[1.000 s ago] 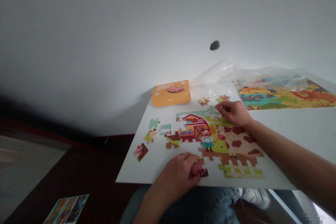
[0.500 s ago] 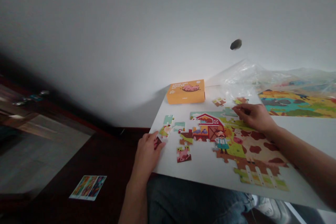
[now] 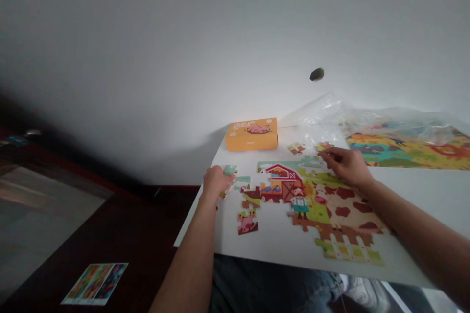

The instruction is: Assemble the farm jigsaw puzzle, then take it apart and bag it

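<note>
Pressure from the right hand (image 3: 347, 167), grip unclear as with the left hand (image 3: 216, 182), could unseat the flat, colourful cardboard farm jigsaw (image 3: 319, 208).

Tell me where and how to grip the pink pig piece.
Probably best: pinch the pig piece by its left and right edges, coming from the near side. It lies flat on the table, those edges stand free, and another piece lies just beyond.
</note>
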The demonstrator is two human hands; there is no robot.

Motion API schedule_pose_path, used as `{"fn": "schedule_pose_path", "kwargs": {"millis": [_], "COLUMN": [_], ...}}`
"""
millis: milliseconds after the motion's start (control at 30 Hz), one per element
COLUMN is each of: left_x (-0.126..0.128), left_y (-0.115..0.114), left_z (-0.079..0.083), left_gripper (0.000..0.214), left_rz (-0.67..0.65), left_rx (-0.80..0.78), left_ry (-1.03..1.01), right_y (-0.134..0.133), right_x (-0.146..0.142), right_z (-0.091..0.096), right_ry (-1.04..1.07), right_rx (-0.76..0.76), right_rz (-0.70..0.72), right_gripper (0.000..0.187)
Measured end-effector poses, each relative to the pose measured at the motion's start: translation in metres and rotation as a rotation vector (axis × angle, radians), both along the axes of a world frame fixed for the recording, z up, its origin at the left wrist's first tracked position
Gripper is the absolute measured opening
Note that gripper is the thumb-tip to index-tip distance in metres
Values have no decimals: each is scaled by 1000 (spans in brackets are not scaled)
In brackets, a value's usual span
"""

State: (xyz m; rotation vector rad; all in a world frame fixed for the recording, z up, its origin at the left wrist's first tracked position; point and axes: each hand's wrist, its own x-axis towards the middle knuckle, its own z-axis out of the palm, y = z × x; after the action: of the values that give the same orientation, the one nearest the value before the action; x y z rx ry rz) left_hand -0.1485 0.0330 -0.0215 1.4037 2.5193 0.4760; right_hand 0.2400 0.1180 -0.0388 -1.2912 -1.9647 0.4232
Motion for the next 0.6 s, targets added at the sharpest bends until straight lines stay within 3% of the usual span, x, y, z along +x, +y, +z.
{"fn": "schedule_pose_path", "kwargs": {"millis": [100, 200, 333, 400, 500, 600], "left_x": [-2, 15, 50, 59, 51, 33], "left_y": [4, -1, -27, -42, -53, -49], "left_z": [-3, -2, 1, 0, -5, -8], "left_gripper": [28, 22, 22, 27, 32, 27], "left_rz": [-13, -76, -316, -389, -355, -211], "left_rx": [85, 191, 297, 255, 193, 236], "left_ry": [-16, -69, -404, -541, -568, -462], "right_y": [-1, -1, -2, -1, -1, 0], "right_x": [-1, -3, -3, -2, -2, -3], "right_z": [3, 5, 4, 4, 2, 0], "right_ry": [9, 0, -3, 3, 13, 18], "right_rx": [6, 6, 0, -5, -4, -3], "right_rz": [-12, 6, 14, 14, 14, 19], "right_gripper": [35, 35, 34, 34, 34, 33]}}
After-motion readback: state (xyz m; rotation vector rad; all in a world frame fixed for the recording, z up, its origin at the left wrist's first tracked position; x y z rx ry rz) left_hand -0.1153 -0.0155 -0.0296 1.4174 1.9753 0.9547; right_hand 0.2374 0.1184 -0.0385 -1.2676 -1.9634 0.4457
